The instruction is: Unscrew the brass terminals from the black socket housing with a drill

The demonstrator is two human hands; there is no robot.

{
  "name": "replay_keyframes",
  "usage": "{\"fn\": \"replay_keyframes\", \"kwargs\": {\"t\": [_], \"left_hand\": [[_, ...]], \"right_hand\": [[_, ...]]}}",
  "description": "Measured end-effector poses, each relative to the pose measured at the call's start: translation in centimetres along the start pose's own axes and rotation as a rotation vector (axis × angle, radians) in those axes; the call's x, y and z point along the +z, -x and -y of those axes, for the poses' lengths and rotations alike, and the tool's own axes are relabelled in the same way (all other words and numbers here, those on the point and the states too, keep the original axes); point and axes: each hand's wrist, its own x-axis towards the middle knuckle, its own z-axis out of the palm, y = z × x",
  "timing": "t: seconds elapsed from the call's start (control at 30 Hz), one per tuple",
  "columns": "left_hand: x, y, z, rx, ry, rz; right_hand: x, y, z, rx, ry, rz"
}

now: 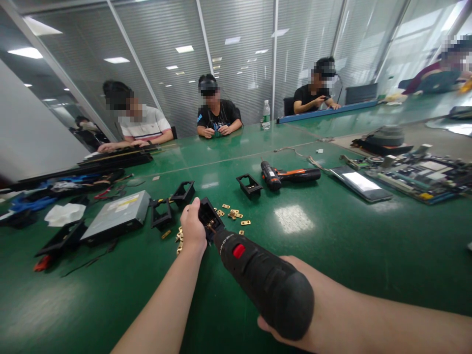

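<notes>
My left hand (193, 227) is closed on the side of a black plastic frame (208, 211), which is tilted up off the green table. In my right hand (291, 295) is a black cordless screwdriver (263, 280) with a red switch on top. Its bit points into the frame, at a small brass piece (210, 224) inside; whether the tip touches a screw I cannot tell. Loose brass plates (236, 214) lie just beyond the frame, and more brass pieces (179, 238) lie left of my left hand. Most of my right hand's fingers are hidden behind the tool.
More black frames (183, 192) stand around the work. A second cordless screwdriver (273, 177) lies beyond, left of a phone (361, 183) and circuit boards (424, 172). At left is a silver disc drive (117, 216). Several people sit across the green table (332, 236).
</notes>
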Motion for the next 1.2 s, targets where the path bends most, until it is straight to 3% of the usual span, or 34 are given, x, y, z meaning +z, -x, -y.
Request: {"fn": "replay_keyframes", "kwargs": {"t": [0.13, 0.4, 1.2], "left_hand": [[0.05, 0.09, -0.15, 0.037, 0.000, -0.005], [0.08, 0.07, -0.18, -0.002, -0.006, 0.003], [-0.01, -0.08, 0.08, -0.007, -0.013, 0.024]], "right_hand": [[-0.04, -0.01, -0.08, -0.030, 0.033, 0.000], [0.13, 0.13, 0.03, 0.062, -0.031, 0.030], [0.03, 0.12, 0.11, 0.020, -0.070, 0.026]]}}
